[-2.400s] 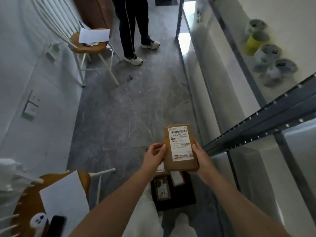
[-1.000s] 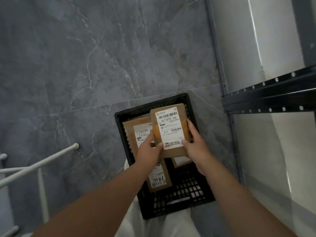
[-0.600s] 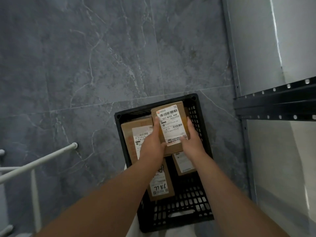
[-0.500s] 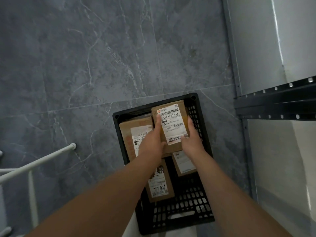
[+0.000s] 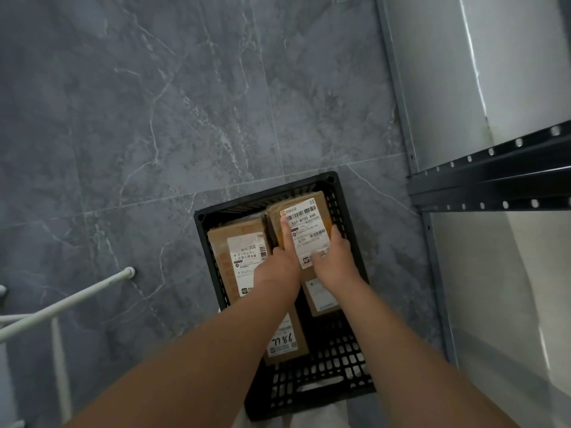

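Note:
A black plastic crate (image 5: pixel 336 359) stands on the grey floor below me. Both my hands hold a brown cardboard parcel (image 5: pixel 309 211) with a white barcode label, low in the crate's far right corner. My left hand (image 5: pixel 278 267) grips its left edge with the thumb lying flat on the label. My right hand (image 5: pixel 333 261) grips its right edge, thumb on the label's lower part. A larger labelled parcel (image 5: pixel 234 251) lies in the crate's far left. A parcel with a handwritten number (image 5: pixel 285 344) lies under my left forearm, and a smaller one (image 5: pixel 321 299) below my right wrist.
A dark metal shelf rack (image 5: pixel 488 177) with pale panels stands right of the crate. White chair legs (image 5: pixel 61 301) reach in from the left. Grey marble floor tiles (image 5: pixel 185 103) spread beyond the crate.
My view dropped from the room down to the crate. Both hands lowered the labelled parcel from chest height into the crate's far right corner.

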A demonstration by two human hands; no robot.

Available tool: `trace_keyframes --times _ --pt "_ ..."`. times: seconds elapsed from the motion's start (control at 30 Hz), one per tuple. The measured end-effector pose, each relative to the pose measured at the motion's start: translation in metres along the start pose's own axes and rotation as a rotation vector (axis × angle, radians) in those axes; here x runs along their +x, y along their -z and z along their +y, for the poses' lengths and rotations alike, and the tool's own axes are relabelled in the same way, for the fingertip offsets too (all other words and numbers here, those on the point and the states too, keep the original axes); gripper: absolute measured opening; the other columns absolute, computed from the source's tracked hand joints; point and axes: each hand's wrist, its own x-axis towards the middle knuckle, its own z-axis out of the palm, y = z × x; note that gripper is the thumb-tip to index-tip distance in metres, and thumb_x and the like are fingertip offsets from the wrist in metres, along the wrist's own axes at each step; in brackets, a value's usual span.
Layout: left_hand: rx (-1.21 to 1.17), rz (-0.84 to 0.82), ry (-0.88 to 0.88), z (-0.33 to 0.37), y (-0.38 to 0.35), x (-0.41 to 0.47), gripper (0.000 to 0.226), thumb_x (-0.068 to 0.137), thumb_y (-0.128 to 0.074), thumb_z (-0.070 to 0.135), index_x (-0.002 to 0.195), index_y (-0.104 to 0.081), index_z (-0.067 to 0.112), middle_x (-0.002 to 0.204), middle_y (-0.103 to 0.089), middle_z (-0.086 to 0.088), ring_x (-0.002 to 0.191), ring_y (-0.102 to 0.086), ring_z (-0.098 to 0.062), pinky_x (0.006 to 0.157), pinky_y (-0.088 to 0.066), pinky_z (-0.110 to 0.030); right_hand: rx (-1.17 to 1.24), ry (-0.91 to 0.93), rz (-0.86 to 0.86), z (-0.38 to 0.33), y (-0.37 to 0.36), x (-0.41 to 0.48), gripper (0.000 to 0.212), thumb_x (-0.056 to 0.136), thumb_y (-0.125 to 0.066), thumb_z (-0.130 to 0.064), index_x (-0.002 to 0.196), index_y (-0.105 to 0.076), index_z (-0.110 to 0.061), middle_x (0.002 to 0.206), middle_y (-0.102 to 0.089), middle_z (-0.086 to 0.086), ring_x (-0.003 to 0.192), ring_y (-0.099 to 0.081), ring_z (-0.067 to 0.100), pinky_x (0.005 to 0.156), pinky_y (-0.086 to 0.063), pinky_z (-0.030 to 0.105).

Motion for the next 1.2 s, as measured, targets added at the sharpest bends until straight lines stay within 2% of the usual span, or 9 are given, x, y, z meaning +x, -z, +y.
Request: trace_keyframes --times 0.1,0.2,0.3,0.43,0.57,0.73,0.87,1.1,1.2 --pt "0.053 -0.043 0.032 0.002 0.017 -0.009 0.115 0.091 -0.062 0.021 0.139 0.044 0.019 0.111 -0.062 -0.015 0.087 -0.066 -0.027 0.072 -0.055 -0.039 -0.089 -0.006 -0.074 -0.011 0.000 -0.018 0.072 0.097 -0.051 -0.017 0.156 -0.010 -0.020 0.158 -0.020 0.011 0.147 -0.018 0.029 0.113 -0.033 0.053" --pt "0.101 -0.091 0.045 0.004 0.033 -0.020 0.104 0.094 -0.056 0.024 0.146 0.033 0.015 0.113 -0.063 -0.014 0.090 -0.066 -0.026 0.075 -0.054 -0.037 -0.228 -0.004 -0.193 -0.018 0.008 -0.038 0.074 0.100 -0.045 -0.019 0.157 0.002 -0.019 0.163 0.007 0.009 0.149 0.012 0.028 0.120 -0.016 0.052" --pt "0.139 -0.092 0.043 0.009 0.050 -0.040 0.092 0.096 -0.051 0.030 0.152 0.021 0.015 0.123 -0.060 -0.011 0.101 -0.062 -0.025 0.073 -0.046 -0.036 -0.286 0.023 -0.210 -0.024 0.025 -0.059 0.074 0.099 -0.045 -0.018 0.156 0.002 -0.017 0.164 0.008 0.008 0.149 0.017 0.028 0.122 -0.011 0.050" --pt "0.191 -0.034 0.002 0.025 0.081 -0.081 0.083 0.097 -0.049 0.030 0.155 0.008 0.019 0.133 -0.052 -0.008 0.113 -0.056 -0.025 0.079 -0.045 -0.037 -0.458 0.101 -0.160 -0.041 0.065 -0.096 0.075 0.098 -0.043 -0.025 0.156 0.001 -0.009 0.164 0.002 0.008 0.149 0.016 0.025 0.122 0.003 0.048" --pt "0.185 0.040 -0.079 0.044 0.135 -0.129 0.082 0.095 -0.050 0.022 0.156 0.003 0.014 0.149 -0.036 -0.009 0.129 -0.046 -0.028 0.095 -0.044 -0.039 -0.557 0.191 -0.092 -0.085 0.125 -0.143 0.077 0.098 -0.043 -0.029 0.155 0.003 -0.005 0.164 0.005 0.008 0.150 0.015 0.023 0.122 0.004 0.046" --pt "0.190 0.414 -0.224 0.080 0.254 -0.212 0.063 0.102 -0.037 0.028 0.156 -0.008 0.012 0.163 -0.016 -0.003 0.149 -0.019 -0.020 0.118 -0.023 -0.039 -0.707 0.337 0.164 -0.174 0.219 -0.233 0.075 0.100 -0.039 -0.034 0.155 0.004 -0.005 0.164 0.009 0.009 0.149 0.018 0.024 0.119 0.012 0.049" --pt "0.229 0.764 -0.393 0.117 0.353 -0.302 0.060 0.102 -0.031 0.033 0.157 -0.012 0.016 0.165 -0.001 0.000 0.152 0.003 -0.015 0.121 -0.002 -0.046 -0.715 0.486 0.466 -0.257 0.308 -0.324 0.074 0.101 -0.036 -0.036 0.154 0.003 -0.003 0.164 0.007 0.012 0.150 0.015 0.025 0.120 0.008 0.050" --pt "0.113 1.375 -0.532 0.173 0.514 -0.470 0.065 0.101 -0.034 0.035 0.157 -0.009 0.013 0.164 -0.006 -0.001 0.151 -0.002 -0.013 0.121 0.004 -0.042 -0.649 0.770 1.088 -0.364 0.440 -0.500 0.073 0.098 -0.037 -0.035 0.155 -0.005 -0.003 0.164 0.000 0.012 0.151 0.008 0.021 0.121 0.006 0.048" --pt "0.062 1.515 -0.561 0.187 0.562 -0.529 0.066 0.101 -0.032 0.034 0.157 -0.005 0.015 0.165 -0.001 0.001 0.151 0.003 -0.012 0.119 0.011 -0.040 -0.774 0.810 1.212 -0.383 0.480 -0.559 0.071 0.098 -0.026 -0.037 0.155 -0.001 -0.003 0.164 0.002 0.012 0.151 0.010 0.023 0.120 0.007 0.050"
